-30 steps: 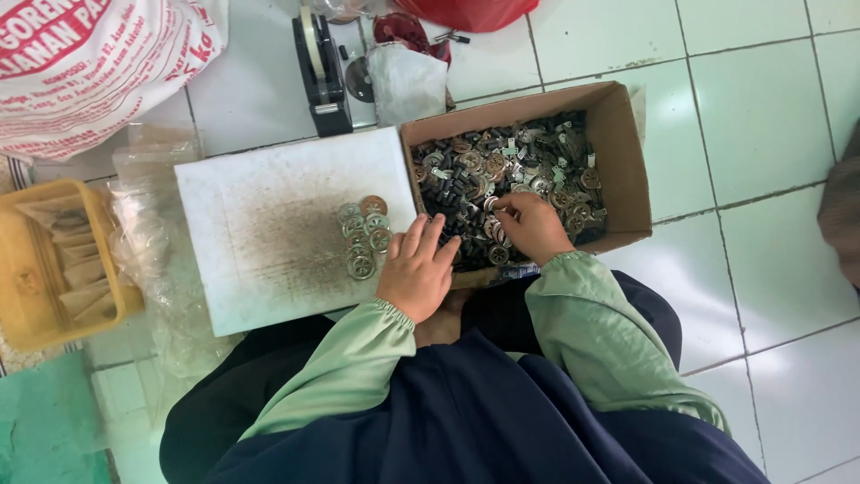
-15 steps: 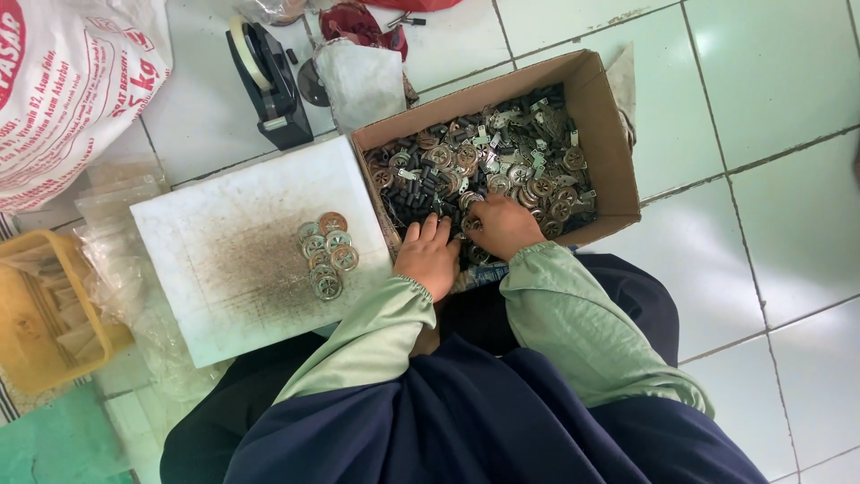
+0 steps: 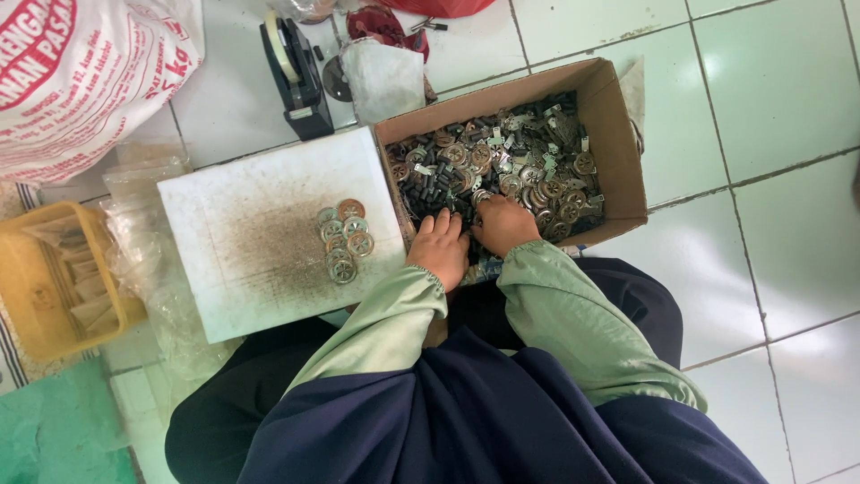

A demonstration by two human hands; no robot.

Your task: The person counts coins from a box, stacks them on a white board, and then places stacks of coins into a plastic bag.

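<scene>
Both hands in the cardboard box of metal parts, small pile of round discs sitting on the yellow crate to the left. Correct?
Not quite. Both the left hand and right hand are in the cardboard box of metal parts, but the round discs lie on the white board, not on the yellow crate. The head view shows it.

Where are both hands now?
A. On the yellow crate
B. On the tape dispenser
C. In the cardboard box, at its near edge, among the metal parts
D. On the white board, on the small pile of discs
C: the left hand and the right hand lie side by side at the near edge of the box, on the metal parts; the discs on the board lie untouched.
</scene>
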